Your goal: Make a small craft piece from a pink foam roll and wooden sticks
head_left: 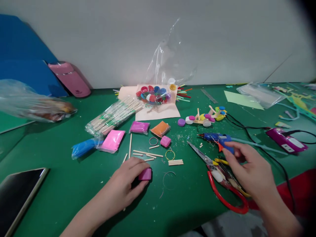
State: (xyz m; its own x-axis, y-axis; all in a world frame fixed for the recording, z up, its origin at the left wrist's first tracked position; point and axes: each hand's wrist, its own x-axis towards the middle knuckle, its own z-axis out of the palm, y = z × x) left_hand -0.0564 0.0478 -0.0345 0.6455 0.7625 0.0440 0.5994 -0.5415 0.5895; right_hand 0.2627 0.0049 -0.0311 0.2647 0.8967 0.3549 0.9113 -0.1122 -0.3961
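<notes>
My left hand [132,182] is closed round a small purple-pink block [145,174] resting at the green table's near middle. At the right, my right hand [251,168] has its thumb and fingers on the handle of a blue glue gun [217,137] with an orange trigger. The gun lies on its side, nozzle pointing left. Just below it are red-handled scissors [227,187], partly over yellow-handled pliers. Thin wooden sticks [148,154] lie beyond my left hand, near a second pink block [165,141], a short row of cut sticks [175,162] and rubber bands [170,154].
Clay packets [113,141], bagged skewers [116,115] and bottle caps [154,95] lie farther back. A small stick-and-cap model [204,118] stands behind the glue gun. Black cables run right, past a purple device [286,140]. A phone-like tablet [19,197] lies left; a pink bottle [70,79] leans behind.
</notes>
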